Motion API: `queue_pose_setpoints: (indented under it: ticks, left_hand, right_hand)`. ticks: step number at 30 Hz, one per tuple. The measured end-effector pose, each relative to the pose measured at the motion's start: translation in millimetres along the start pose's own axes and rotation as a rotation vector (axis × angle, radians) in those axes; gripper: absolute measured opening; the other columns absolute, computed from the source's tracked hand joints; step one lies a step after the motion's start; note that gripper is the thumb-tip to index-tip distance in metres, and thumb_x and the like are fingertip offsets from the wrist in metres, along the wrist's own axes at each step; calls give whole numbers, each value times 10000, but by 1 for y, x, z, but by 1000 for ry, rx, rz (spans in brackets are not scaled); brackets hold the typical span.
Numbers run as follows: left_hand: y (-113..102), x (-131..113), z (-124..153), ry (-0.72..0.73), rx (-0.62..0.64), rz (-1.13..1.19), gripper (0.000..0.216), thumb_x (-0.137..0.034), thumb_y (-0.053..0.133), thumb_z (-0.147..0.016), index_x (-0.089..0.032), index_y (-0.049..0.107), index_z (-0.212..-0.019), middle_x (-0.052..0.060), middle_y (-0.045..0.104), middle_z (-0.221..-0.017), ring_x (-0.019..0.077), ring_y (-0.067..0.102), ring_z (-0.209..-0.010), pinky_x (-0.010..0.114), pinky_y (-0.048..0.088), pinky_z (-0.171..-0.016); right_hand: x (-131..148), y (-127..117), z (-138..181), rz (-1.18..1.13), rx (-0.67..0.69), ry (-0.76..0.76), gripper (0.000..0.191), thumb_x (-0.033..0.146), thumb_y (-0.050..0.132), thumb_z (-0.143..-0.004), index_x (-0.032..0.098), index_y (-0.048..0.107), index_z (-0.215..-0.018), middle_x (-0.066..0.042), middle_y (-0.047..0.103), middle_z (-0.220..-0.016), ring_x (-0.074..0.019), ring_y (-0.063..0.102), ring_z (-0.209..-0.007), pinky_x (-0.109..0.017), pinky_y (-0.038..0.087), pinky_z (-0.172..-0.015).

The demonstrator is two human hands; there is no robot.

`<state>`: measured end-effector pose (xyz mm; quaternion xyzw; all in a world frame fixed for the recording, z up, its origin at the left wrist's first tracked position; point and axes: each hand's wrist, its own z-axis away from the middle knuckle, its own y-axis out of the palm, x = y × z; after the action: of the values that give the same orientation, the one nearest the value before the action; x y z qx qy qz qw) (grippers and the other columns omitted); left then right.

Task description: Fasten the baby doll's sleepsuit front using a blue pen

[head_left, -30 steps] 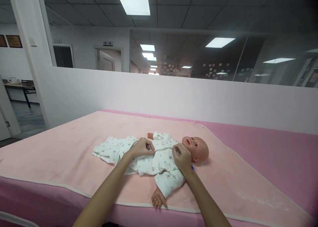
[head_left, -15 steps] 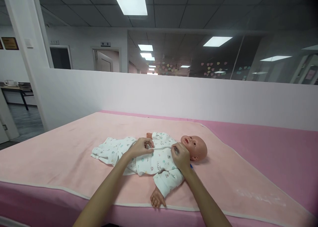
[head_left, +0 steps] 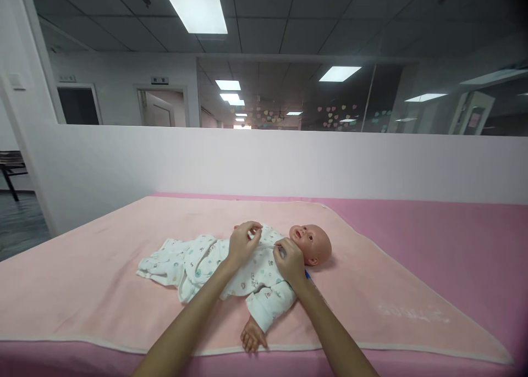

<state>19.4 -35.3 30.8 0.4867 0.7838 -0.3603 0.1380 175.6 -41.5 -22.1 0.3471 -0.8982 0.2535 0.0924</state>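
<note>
A baby doll (head_left: 310,243) lies on its back on a pale pink blanket (head_left: 103,278), head to the right. It wears a white printed romper (head_left: 198,261). My left hand (head_left: 243,242) is closed in a pinch on the romper's front at the chest. My right hand (head_left: 289,262) is closed on the romper's collar just below the doll's chin. The doll's near arm (head_left: 262,319) sticks out toward the front edge, its bare hand showing.
The blanket lies on a darker pink mattress (head_left: 454,239). A low white partition wall (head_left: 289,162) runs behind it, with glass above. An open floor area and a doorway lie at the far left (head_left: 16,217).
My left hand has moved right along the romper's front toward the collar, closer to my right hand. The view has shifted slightly to the right.
</note>
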Motion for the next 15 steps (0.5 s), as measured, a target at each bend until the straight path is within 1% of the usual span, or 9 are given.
queue_pose_setpoints:
  ticks: [3,4,6,8,10,15]
  left_hand:
    - [27,-7,-9,115,66,-35,191,-260,440,-772,-204,581,-889,28,607,-896,160,519,-878,279,398,-791]
    - [35,-7,-12,134,102,-43,209,-261,441,-771,-204,581,-915,34,603,-933,170,508,-920,295,382,-835]
    - [47,0,-16,126,213,-43,257,-272,407,-789,-199,582,-963,43,600,-986,180,499,-963,312,360,-875]
    - [53,9,-18,87,342,-15,300,-289,363,-812,-188,592,-976,47,612,-989,181,516,-950,302,365,-867]
    - [53,16,-18,57,424,27,319,-297,350,-817,-177,607,-964,46,628,-966,174,540,-906,276,381,-830]
    - [46,23,-15,83,512,91,302,-277,372,-789,-178,657,-795,24,657,-812,164,562,-749,233,399,-694]
  right_hand:
    - [-1,0,0,15,2,-9,110,124,426,-719,174,503,-658,-19,532,-648,-135,473,-654,-241,361,-621]
    - [-1,0,-1,23,2,-7,109,126,428,-718,174,495,-646,-17,526,-638,-133,468,-643,-240,357,-612]
    - [-2,1,-1,35,1,-6,121,131,427,-722,175,482,-623,-13,514,-620,-129,456,-623,-239,350,-598]
    - [-2,2,-1,40,-4,-16,136,132,421,-727,175,483,-614,-13,513,-619,-127,452,-624,-238,349,-602]
    - [-2,2,0,38,-8,-33,141,131,417,-730,174,497,-622,-17,521,-631,-128,457,-639,-241,354,-622]
    - [1,1,2,35,-2,-31,128,127,417,-725,174,508,-649,-21,527,-653,-133,465,-667,-245,363,-646]
